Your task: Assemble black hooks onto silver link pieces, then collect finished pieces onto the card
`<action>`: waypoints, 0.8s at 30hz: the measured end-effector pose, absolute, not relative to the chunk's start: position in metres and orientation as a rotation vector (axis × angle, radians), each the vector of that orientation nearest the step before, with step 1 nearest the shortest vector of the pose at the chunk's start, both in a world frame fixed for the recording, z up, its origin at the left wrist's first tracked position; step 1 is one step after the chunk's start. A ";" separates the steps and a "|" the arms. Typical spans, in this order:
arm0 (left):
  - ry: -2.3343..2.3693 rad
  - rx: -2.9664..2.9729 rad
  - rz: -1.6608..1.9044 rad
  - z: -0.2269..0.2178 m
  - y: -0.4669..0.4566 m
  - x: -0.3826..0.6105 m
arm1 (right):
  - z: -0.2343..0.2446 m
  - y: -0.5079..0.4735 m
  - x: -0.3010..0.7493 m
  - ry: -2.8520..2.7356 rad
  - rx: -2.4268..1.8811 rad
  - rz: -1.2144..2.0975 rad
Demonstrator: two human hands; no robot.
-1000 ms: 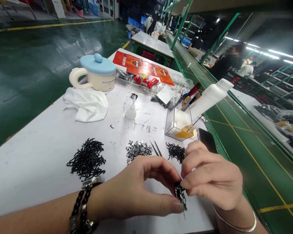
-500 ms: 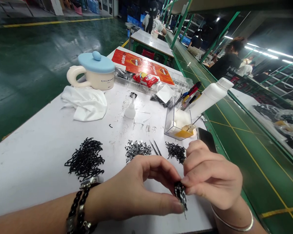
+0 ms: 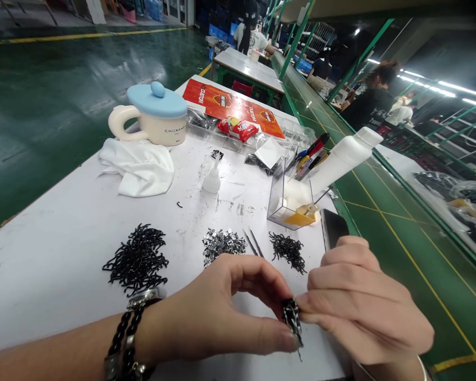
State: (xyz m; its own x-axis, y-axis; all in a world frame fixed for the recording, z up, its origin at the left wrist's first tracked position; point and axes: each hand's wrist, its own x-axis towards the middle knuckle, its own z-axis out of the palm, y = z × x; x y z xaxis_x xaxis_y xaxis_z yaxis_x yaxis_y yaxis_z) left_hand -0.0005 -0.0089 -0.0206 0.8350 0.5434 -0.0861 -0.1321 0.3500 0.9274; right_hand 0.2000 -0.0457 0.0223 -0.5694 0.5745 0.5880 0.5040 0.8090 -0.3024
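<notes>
My left hand [image 3: 226,312] pinches a small black-and-silver piece [image 3: 292,321] between thumb and fingers, low in the view. A thin end of the piece sticks out below the thumb. My right hand [image 3: 365,296] is closed, its fingertips against the right side of the piece; whatever they grip is hidden. Beyond the hands lie a heap of small silver-and-black parts [image 3: 224,244], tweezers [image 3: 254,242] and a small pile of black curved pieces [image 3: 287,251]. A bigger pile of black curved pieces [image 3: 138,258] lies past my left wrist.
A lidded mug [image 3: 162,127] and white cloth [image 3: 138,166] stand at the back left. In the middle is a small white squeeze bottle [image 3: 211,181]. A clear box [image 3: 289,206], a tall white bottle [image 3: 345,159] and a phone [image 3: 335,227] line the right. A green conveyor [image 3: 404,233] runs alongside.
My right hand has shifted right and turned, its back now more to the camera, uncovering more of the small black pile and the phone. The left hand stays almost still with the piece.
</notes>
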 end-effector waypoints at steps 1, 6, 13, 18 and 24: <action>0.417 1.146 0.450 -0.021 -0.008 -0.001 | 0.023 -0.047 0.200 -2.299 -0.805 0.101; 0.419 1.192 0.449 -0.020 -0.007 0.000 | 0.025 -0.060 0.200 -2.336 -0.934 -0.057; 0.474 1.264 0.419 -0.019 -0.007 -0.001 | 0.032 -0.074 0.203 -2.466 -1.010 -0.056; 0.467 1.304 0.441 -0.019 -0.007 -0.001 | 0.027 -0.063 0.204 -2.387 -0.941 0.007; 0.477 1.330 0.450 -0.021 -0.009 -0.002 | 0.025 -0.052 0.203 -2.290 -0.813 0.194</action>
